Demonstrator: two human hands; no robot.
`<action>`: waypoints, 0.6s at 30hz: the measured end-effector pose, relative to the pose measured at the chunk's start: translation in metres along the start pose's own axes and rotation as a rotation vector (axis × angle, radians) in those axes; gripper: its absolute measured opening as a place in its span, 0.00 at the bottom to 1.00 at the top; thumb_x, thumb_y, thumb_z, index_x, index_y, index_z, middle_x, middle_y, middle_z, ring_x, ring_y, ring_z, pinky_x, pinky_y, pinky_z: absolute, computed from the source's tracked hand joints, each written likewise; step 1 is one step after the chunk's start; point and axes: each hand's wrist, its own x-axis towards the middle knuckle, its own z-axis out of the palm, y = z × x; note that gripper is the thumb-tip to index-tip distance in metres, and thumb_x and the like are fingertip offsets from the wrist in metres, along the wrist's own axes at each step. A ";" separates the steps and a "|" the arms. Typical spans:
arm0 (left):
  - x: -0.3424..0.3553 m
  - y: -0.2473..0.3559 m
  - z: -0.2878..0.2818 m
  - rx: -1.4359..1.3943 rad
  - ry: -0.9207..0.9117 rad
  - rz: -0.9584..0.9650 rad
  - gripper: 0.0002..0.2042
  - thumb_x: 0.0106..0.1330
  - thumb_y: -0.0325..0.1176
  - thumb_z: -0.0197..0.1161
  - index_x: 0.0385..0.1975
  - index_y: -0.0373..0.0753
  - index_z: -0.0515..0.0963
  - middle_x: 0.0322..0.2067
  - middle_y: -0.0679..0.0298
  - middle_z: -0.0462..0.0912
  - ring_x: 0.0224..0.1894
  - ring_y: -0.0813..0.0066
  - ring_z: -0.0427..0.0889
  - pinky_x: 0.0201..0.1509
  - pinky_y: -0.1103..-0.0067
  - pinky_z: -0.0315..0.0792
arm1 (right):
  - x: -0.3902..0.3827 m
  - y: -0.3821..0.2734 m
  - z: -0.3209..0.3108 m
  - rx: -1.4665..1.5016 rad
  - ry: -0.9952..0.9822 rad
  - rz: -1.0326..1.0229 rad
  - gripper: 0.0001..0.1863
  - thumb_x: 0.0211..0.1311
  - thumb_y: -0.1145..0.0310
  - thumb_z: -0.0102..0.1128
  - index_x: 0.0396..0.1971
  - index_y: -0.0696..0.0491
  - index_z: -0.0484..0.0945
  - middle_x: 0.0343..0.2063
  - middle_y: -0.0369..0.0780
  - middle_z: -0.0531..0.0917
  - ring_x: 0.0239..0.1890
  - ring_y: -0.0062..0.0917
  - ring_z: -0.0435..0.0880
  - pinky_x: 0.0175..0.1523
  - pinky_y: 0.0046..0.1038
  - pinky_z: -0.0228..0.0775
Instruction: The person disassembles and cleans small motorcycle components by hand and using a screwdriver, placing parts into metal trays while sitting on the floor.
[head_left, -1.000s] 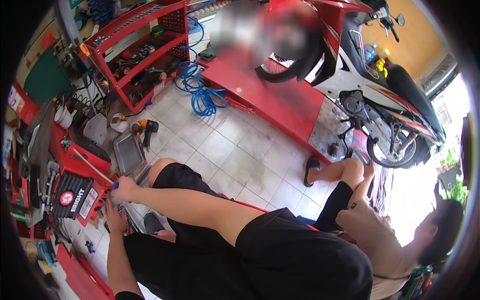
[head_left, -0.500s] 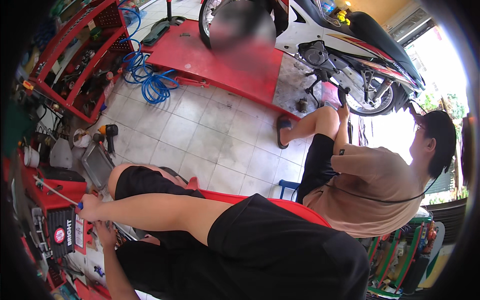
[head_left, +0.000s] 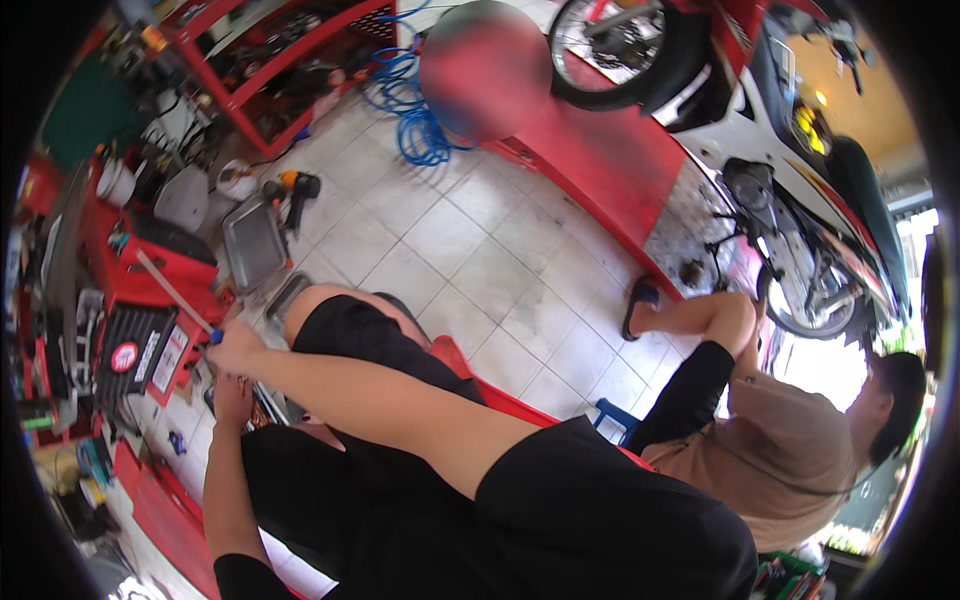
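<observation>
Right hand (head_left: 236, 348): clenched round a long rod (head_left: 172, 292) with a blue handle.
Left hand (head_left: 232, 393): just below, grip state hidden.
Nearby: metal tray (head_left: 254, 243), orange drill (head_left: 298, 190) on the floor.

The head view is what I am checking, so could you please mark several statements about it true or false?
1. The right hand grips a long thin rod-like tool. True.
2. The tiled floor is dark green. False: the tiles are pale grey-white.
3. A blue coiled hose lies on the floor by the red ramp. True.
4. The other person stands upright at the motorcycle. False: that person crouches low beside it.
5. A metal tray lies on the floor near a cordless drill. True.
</observation>
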 end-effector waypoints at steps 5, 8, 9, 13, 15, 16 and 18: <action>0.021 0.036 0.003 -0.023 0.086 0.115 0.23 0.62 0.33 0.63 0.57 0.35 0.71 0.65 0.45 0.61 0.70 0.44 0.57 0.72 0.62 0.57 | 0.022 0.023 -0.013 -0.116 0.149 0.041 0.19 0.43 0.61 0.67 0.28 0.63 0.82 0.31 0.55 0.84 0.38 0.43 0.86 0.43 0.39 0.76; 0.022 0.037 0.007 -0.130 0.158 0.123 0.22 0.61 0.32 0.63 0.55 0.34 0.72 0.65 0.46 0.61 0.69 0.43 0.58 0.70 0.61 0.59 | 0.023 0.020 -0.010 -0.112 0.171 0.005 0.19 0.43 0.60 0.68 0.27 0.62 0.82 0.30 0.55 0.84 0.36 0.44 0.86 0.43 0.39 0.76; 0.026 0.036 0.010 -0.160 0.167 0.145 0.21 0.61 0.32 0.63 0.55 0.34 0.73 0.64 0.46 0.62 0.68 0.43 0.59 0.69 0.61 0.60 | 0.024 0.021 -0.010 -0.118 0.177 -0.013 0.19 0.43 0.59 0.68 0.27 0.62 0.82 0.30 0.55 0.83 0.35 0.44 0.86 0.43 0.39 0.76; 0.032 0.009 0.020 -0.222 0.190 0.179 0.21 0.62 0.31 0.59 0.56 0.34 0.72 0.59 0.45 0.71 0.63 0.44 0.67 0.66 0.61 0.63 | 0.008 0.004 0.002 -0.204 0.129 -0.084 0.19 0.43 0.58 0.69 0.24 0.62 0.81 0.26 0.53 0.83 0.33 0.43 0.85 0.41 0.38 0.74; 0.034 0.002 0.027 -0.296 0.153 0.105 0.21 0.63 0.31 0.57 0.57 0.34 0.72 0.56 0.45 0.74 0.60 0.44 0.70 0.64 0.62 0.65 | 0.004 0.000 0.004 -0.231 0.081 -0.110 0.19 0.43 0.57 0.69 0.23 0.61 0.80 0.25 0.52 0.83 0.32 0.43 0.84 0.40 0.38 0.74; 0.037 0.013 0.026 -0.363 0.120 0.030 0.20 0.63 0.31 0.57 0.56 0.34 0.72 0.55 0.44 0.75 0.59 0.44 0.72 0.64 0.62 0.65 | 0.006 0.004 0.003 -0.227 0.081 -0.116 0.19 0.44 0.57 0.69 0.23 0.61 0.80 0.25 0.52 0.82 0.31 0.42 0.84 0.40 0.38 0.74; 0.043 0.016 0.035 -0.432 0.106 -0.019 0.20 0.63 0.33 0.57 0.55 0.34 0.73 0.53 0.44 0.77 0.57 0.44 0.74 0.60 0.62 0.68 | 0.006 0.011 0.000 -0.212 0.080 -0.131 0.19 0.44 0.57 0.69 0.22 0.61 0.80 0.23 0.51 0.82 0.31 0.42 0.84 0.39 0.39 0.73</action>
